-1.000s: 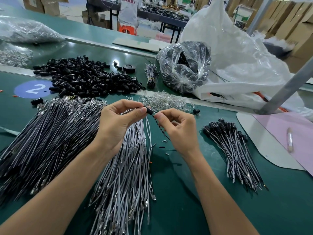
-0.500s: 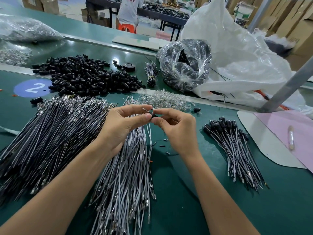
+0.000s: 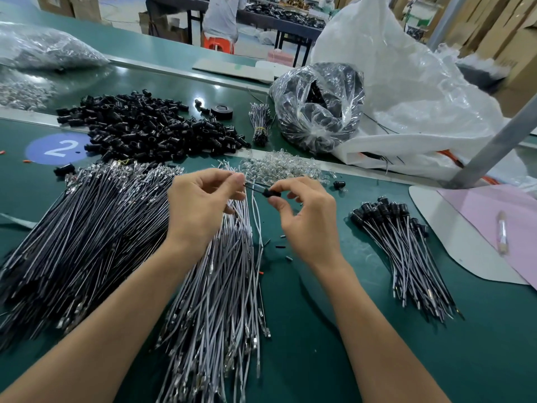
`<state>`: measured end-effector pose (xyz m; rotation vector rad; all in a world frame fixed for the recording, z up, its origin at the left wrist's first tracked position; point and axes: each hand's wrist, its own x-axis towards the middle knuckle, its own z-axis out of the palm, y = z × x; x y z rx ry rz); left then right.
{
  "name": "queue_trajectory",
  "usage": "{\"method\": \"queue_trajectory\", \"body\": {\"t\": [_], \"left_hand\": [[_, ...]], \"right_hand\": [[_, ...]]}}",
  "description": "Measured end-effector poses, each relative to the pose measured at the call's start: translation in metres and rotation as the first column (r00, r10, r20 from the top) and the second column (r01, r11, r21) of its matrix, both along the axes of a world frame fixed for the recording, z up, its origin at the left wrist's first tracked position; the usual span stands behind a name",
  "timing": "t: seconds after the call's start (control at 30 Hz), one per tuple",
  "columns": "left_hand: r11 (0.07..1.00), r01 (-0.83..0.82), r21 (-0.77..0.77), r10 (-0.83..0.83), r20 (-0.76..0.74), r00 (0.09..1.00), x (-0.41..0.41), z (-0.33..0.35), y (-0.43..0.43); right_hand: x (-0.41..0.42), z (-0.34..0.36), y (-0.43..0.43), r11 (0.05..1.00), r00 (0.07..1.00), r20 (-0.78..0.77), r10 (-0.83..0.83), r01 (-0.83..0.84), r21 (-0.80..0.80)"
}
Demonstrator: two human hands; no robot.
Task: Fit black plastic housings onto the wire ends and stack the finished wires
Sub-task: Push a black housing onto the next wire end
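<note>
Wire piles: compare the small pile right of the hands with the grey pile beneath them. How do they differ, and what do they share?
The small pile has black housings on its far ends; the grey pile's ends show bare metal terminals. The small pile holds far fewer wires than the grey pile. Both fan out on the green table.

White 2 marks the blue circle (image 3: pixel 56 148); lettering on the far shirt (image 3: pixel 223 13) looks illegible.
</note>
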<state>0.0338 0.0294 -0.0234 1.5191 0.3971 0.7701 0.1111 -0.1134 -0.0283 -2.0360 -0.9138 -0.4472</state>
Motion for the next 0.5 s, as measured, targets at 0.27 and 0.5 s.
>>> {"method": "queue_trajectory", "body": {"t": [0.27, 0.5], "left_hand": [[0.951, -0.131, -0.281, 0.146, 0.032, 0.989, -0.006, 0.008, 0.018], [0.724, 0.568, -0.392, -0.626, -0.024, 0.78, -0.007, 0.011, 0.021]], "right_hand": [[0.014, 0.007, -0.009, 0.958, 0.908, -0.414, 0.069, 0.055, 0.28], [0.017, 0.024, -0.017, 0.42, 0.44, -0.469, 0.766, 0.208, 0.883]]}}
